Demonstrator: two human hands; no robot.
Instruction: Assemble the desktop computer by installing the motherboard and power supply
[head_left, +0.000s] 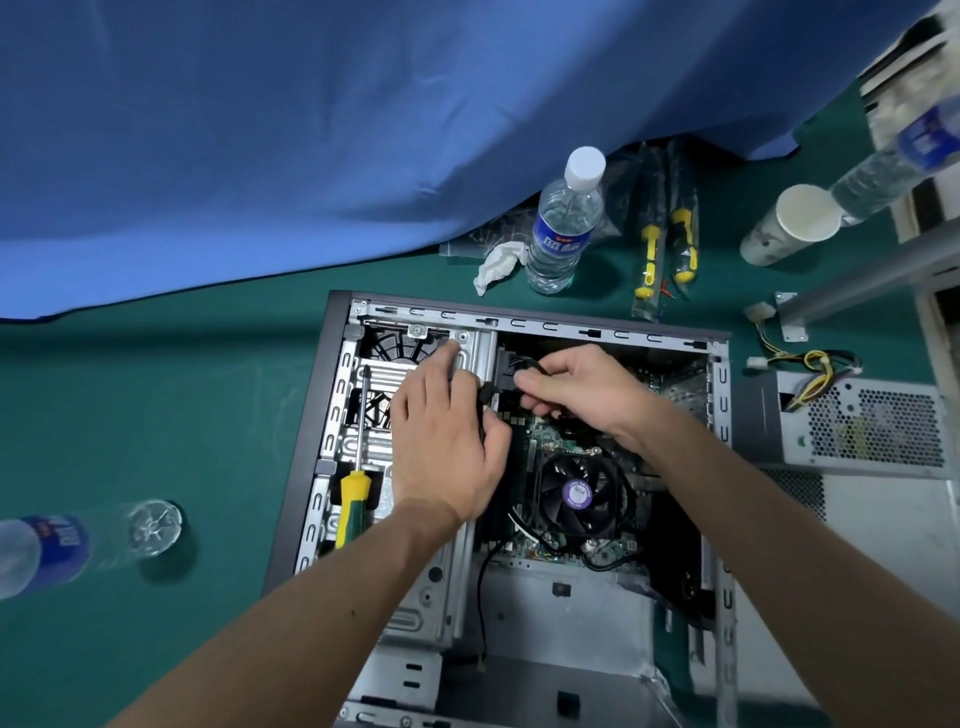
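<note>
Head view: right hand (582, 395) pinches black cable (530, 370) above motherboard (550, 441); left hand (447, 441) spread.

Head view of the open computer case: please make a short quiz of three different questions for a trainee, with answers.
1. True or false: the power supply is already mounted inside the case.
2. Where does the screwdriver lie? A) on the green mat B) on the drive cage inside the case C) in the paper cup
3. What are both hands working on above the CPU fan?

Key: 1 false, it sits outside, right of the case. 2 B. 3 A black cable connector, pinched by the right hand beside the left hand.
</note>
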